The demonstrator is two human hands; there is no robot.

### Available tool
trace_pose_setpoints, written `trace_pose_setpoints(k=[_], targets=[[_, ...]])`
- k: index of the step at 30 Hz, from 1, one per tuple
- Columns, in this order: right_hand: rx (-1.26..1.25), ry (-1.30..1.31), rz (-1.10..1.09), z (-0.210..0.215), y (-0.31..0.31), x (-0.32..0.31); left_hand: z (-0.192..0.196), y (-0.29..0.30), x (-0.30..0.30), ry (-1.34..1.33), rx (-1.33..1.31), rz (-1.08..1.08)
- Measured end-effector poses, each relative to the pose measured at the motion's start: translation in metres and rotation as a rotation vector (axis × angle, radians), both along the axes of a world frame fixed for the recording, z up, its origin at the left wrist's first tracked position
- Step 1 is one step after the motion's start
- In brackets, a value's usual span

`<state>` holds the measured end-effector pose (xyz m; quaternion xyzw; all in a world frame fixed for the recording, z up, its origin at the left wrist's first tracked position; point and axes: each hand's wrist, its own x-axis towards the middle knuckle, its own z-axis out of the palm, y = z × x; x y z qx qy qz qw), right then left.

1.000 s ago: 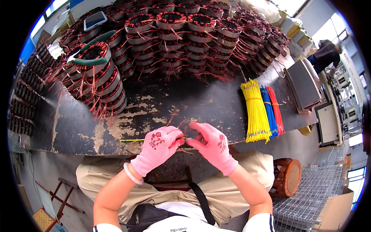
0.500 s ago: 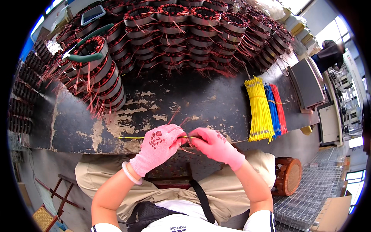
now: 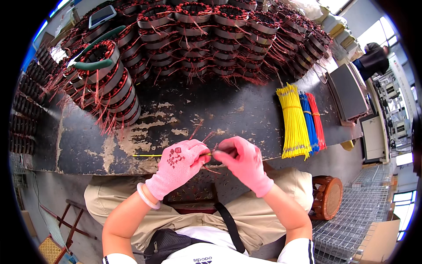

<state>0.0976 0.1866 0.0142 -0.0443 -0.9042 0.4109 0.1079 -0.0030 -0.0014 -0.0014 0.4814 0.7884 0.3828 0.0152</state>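
Both my hands wear pink gloves and meet at the table's near edge. My left hand (image 3: 179, 162) is closed on a thin yellow wire (image 3: 147, 155), whose long end sticks out to the left. Against its fingertips, my right hand (image 3: 243, 163) pinches around the wire's other end. Thin reddish wires (image 3: 197, 129) poke out above and below the fingers; how they join the yellow wire is hidden. Farther left stands a stack of stator rings (image 3: 127, 94) with red windings and loose wire ends. Green-handled pliers (image 3: 93, 65) lie on top of it.
Bundles of yellow (image 3: 292, 121), blue (image 3: 309, 125) and red wires (image 3: 316, 121) lie on the right of the worn black table (image 3: 211, 103). Rows of stacked stators (image 3: 193, 39) fill the back. A phone (image 3: 102, 16) rests on them. A wooden stool (image 3: 327, 198) stands at the right.
My right hand has rolled, its fingers curling upward and its thumb side showing more at the wire joint. My left hand keeps its hold, nearly still.
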Motion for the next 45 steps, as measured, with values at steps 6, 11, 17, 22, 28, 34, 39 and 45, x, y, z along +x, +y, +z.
trace_pose_setpoints(k=[6, 11, 17, 22, 28, 34, 39, 45], targets=[[0.240, 0.025, 0.099, -0.021, -0.001, 0.003, 0.003, 0.003, 0.001, -0.006, 0.011, -0.001], [-0.893, -0.704, 0.068, -0.001, 0.010, -0.004, -0.001, 0.000, 0.000, 0.011, -0.017, -0.009], [0.280, 0.075, 0.180, -0.007, 0.000, -0.001, -0.002, 0.001, 0.000, 0.015, -0.016, -0.008], [-0.777, -0.620, 0.058, -0.017, 0.008, -0.013, -0.001, 0.001, -0.001, 0.041, -0.034, -0.049], [-0.570, -0.486, -0.233, 0.013, 0.029, 0.027, 0.005, -0.006, 0.008, 0.015, -0.071, -0.015], [0.654, 0.212, 0.007, 0.000, -0.004, 0.030, 0.006, -0.007, 0.007, -0.008, -0.050, 0.019], [0.701, 0.312, 0.097, -0.030, -0.003, 0.006, 0.007, -0.005, 0.004, 0.016, -0.059, 0.000], [-0.821, -0.595, 0.054, -0.008, -0.001, 0.010, 0.004, -0.007, 0.005, 0.032, -0.043, -0.025]])
